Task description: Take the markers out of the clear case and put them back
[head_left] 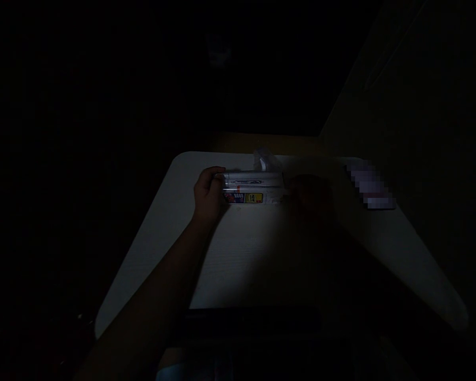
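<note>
The scene is very dark. My left hand is closed round the left end of a long silvery packet that lies across the far part of a white table. A coloured label with red, blue and yellow shows under the packet. My right hand is only a dim reddish shape at the packet's right end; its fingers cannot be made out. A pale, crinkled clear wrapper sticks up just behind the packet.
The white table has a rounded far-left corner and its right side runs off toward the lower right. A blurred pale patch lies at the far right of the table. Everything around the table is black.
</note>
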Available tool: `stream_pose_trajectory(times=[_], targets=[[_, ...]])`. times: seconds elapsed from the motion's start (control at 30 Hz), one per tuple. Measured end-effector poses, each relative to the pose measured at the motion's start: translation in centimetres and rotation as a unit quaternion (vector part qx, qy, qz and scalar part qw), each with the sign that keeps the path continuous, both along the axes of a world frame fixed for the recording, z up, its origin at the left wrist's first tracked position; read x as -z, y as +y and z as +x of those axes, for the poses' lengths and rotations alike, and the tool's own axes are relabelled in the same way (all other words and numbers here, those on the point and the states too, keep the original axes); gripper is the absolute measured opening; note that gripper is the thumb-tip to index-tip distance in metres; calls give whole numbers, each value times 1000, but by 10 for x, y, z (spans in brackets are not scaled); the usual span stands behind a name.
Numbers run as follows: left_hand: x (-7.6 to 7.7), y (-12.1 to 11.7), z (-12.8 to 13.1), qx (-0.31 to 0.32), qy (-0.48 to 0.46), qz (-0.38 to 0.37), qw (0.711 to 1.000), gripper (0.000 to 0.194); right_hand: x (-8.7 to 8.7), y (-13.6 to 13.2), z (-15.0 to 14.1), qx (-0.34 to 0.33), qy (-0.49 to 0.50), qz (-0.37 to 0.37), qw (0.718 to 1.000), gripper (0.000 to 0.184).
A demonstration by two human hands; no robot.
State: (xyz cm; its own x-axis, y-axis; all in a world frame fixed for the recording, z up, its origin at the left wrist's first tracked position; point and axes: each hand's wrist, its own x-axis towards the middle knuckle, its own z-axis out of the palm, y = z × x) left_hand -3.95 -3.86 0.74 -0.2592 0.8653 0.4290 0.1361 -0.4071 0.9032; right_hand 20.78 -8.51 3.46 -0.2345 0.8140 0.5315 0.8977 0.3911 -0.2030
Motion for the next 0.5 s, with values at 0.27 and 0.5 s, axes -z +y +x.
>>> stream_pose_trajectory(times=[0.27,0.5], targets=[[-1,0,1,8,-10,-9,1000,20,-13,2,-2,-65,-84,-98,989,42],[1,0,-1,8,12,1,1000,18,21,-16,56,-1,-139,-100,985,44]])
